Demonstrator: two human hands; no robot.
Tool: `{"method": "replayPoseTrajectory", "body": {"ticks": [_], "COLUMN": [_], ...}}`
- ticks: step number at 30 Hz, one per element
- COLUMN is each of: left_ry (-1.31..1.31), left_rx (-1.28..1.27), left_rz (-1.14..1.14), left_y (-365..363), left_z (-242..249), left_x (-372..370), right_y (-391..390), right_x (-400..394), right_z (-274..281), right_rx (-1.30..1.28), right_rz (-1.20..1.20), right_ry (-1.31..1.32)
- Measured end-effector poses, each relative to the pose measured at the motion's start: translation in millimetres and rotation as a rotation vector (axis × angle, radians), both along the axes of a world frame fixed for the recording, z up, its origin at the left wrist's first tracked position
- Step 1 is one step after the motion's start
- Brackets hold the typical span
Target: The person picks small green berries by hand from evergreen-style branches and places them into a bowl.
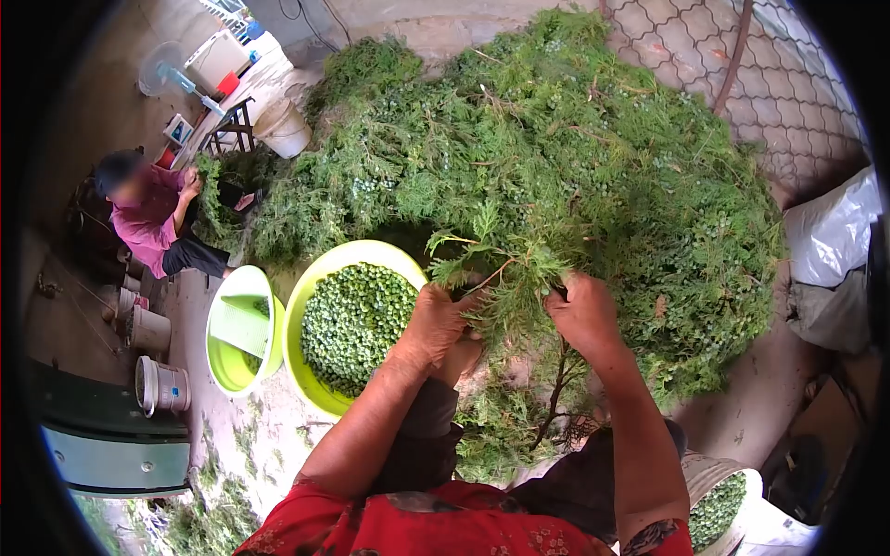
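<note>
"Where's the sprig from where you sit?"

"On my screen it's up between the hands, in front of the near edge of the heap. The stem slants up and to the right from the left hand, with the leafy part leaning toward the right hand."

"Which hand is nearer?"

"I'd call it shared: the left is closer to the bare stem, the right to the leaves. The tub of berries is just beside the left hand, on its outer side, so the right would have to cross over to reach it."

"And the fingers?"

"I read the left ones as closed on the stem. The right thumb and finger are pinched together at the leafy edge."

"Pinched on what?"

"Leaf or berry, I can't tell; it's too small, and the greenery covers the left fingertips too. The stem's cut end is lost to me behind that hand."

"Anything else cut off?"

"The bucket at lower right: the right arm hides part of it, and I can't see its base."
</note>
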State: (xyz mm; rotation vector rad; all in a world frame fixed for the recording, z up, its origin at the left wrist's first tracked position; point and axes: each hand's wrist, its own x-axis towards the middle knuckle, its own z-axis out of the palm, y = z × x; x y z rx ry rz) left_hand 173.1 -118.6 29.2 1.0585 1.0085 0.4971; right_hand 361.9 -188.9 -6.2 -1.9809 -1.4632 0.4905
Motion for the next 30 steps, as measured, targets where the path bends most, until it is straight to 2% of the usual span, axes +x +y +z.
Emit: {"method": "replayPoseTrajectory", "body": {"ticks": [1, 2, 4, 5, 6, 8, 10, 11, 13, 15, 16, 17, 20, 22, 24, 25, 26, 28, 29, 30], "left_ry": [0.130, 0.129, 0.133, 0.240, 0.240, 0.171, 0.162, 0.169, 0.164, 0.178, 0.149, 0.126, 0.189, 0.537, 1.412, 1.354, 1.350, 0.620, 0.538, 0.504], "left_rx": [0.005, 0.005, 0.297, 0.315, 0.313, 0.129, 0.140, 0.125, 0.021, -0.011, -0.012, 0.021, 0.237, 0.428, 0.982, 1.002, 0.998, 0.608, 0.646, 0.570], "left_rz": [-0.026, -0.026, -0.013, -0.162, -0.161, -0.327, -0.386, -0.354, -0.295, -0.187, -0.156, -0.068, 0.131, 0.047, -0.062, 0.043, 0.038, 0.296, 0.223, 0.146], "left_y": [0, -3, -9, -7, -8, -11, -9, -9, -9, -8, -4, -1, 23, 55, 56, 55, 57, 49, 33, 22], "left_z": [3, 3, 2, 2, 9, 33, 43, 45, 53, 70, 77, 80, 67, 24, 1, -1, -3, 2, 20, 36], "left_x": [-2, -5, -14, -21, -25, -30, -34, -39, -45, -64, -79, -96, -145, -188, -208, -208, -206, -192, -158, -138], "right_y": [0, 1, 1, 1, 0, 1, 2, -1, -1, 5, 4, 2, -4, -3, 1, 3, 2, 1, 5, 8], "right_x": [0, 2, 8, 9, 10, 10, 5, 4, -10, 15, 31, 41, 45, 33, 22, 19, 16, 6, 3, 1], "right_z": [1, 2, 2, 1, 0, -13, -29, -32, -2, -12, -12, -3, -5, -3, -1, -2, -3, -4, -1, -1], "right_rx": [-0.021, -0.021, -0.039, -0.039, -0.040, -0.037, 0.117, 0.112, 0.078, -0.132, -0.119, -0.126, 0.000, -0.018, -0.040, -0.076, -0.119, -0.157, -0.174, -0.169], "right_rz": [0.009, 0.009, -0.030, -0.030, -0.026, -0.018, 0.014, 0.019, 0.025, -0.129, -0.204, -0.269, -0.253, -0.214, -0.183, -0.176, -0.169, -0.162, -0.165, -0.173], "right_ry": [-0.025, -0.026, -0.119, -0.120, -0.198, -0.274, 0.027, 0.034, -0.279, -0.368, -0.317, -0.256, -0.355, -0.293, -0.234, -0.262, -0.290, -0.226, -0.164, -0.176]}}
